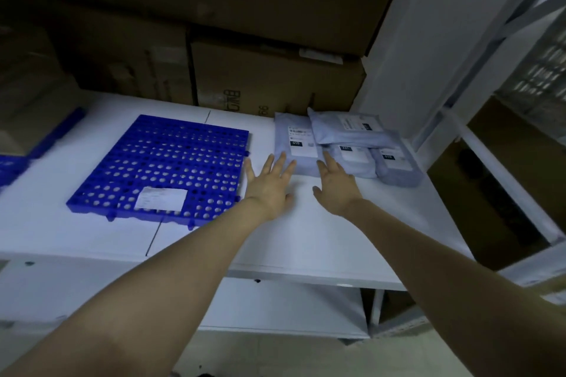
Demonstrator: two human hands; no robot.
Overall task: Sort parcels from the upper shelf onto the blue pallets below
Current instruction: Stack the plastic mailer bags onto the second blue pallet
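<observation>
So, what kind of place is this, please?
Probably a warehouse or parcel-sorting storeroom. Grey mailer parcels with printed labels lie on a white shelf, large cardboard cartons are stacked behind them, and a blue perforated pallet lies beside the parcels.

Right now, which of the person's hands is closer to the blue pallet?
Left. The left hand is just beside the right edge of the blue pallet, apart from it. The right hand is farther right, past the left hand, at the grey parcels.
</observation>
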